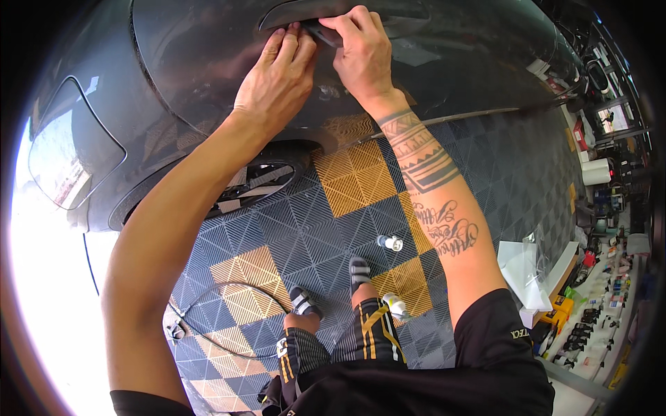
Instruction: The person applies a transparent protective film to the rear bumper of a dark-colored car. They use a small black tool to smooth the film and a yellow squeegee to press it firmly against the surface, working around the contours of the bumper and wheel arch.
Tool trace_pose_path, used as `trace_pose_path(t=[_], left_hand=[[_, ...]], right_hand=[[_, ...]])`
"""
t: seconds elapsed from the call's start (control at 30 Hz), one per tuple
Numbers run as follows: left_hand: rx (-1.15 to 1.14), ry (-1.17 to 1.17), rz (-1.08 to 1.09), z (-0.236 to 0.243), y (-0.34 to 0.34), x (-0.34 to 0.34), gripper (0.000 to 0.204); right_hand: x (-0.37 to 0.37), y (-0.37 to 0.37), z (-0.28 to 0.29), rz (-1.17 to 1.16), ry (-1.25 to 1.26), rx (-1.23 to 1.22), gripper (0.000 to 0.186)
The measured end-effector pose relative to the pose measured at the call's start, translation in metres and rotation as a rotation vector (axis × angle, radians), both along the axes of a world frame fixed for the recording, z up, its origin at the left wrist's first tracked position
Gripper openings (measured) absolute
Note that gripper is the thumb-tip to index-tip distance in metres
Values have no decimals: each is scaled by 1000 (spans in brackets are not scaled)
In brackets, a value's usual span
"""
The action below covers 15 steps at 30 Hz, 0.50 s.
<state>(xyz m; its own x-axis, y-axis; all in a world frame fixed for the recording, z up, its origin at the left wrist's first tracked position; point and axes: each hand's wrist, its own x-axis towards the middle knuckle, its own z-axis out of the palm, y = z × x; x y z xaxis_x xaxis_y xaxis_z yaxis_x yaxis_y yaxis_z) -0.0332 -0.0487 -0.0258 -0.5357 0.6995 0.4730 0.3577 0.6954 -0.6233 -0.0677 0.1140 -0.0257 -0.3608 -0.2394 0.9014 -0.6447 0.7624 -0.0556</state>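
Note:
A dark, glossy car side fills the upper part of the view, with a door handle at the top middle. My left hand reaches up just below the handle. Its fingers are stretched out, with the tips resting on the panel. Beside it, my right hand is closed in a pinch at the handle's lower edge. A dark, thin piece shows between the two hands. Whether the right fingers grip this piece or the handle's edge is hidden.
Below the panel is a car wheel. Grey and yellow floor tiles lie underneath. Near my feet are a small white bottle, a second white item and a looped black hose. Shelving with tools runs along the right.

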Motion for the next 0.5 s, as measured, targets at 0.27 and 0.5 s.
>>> trace_pose_path(t=[0.27, 0.5], left_hand=[[77, 64, 54, -9, 1, -4, 55], [67, 28, 178, -8, 5, 4, 63]], right_hand=[[25, 54, 9, 86, 54, -3, 38], [26, 68, -17, 108, 135, 93, 23]])
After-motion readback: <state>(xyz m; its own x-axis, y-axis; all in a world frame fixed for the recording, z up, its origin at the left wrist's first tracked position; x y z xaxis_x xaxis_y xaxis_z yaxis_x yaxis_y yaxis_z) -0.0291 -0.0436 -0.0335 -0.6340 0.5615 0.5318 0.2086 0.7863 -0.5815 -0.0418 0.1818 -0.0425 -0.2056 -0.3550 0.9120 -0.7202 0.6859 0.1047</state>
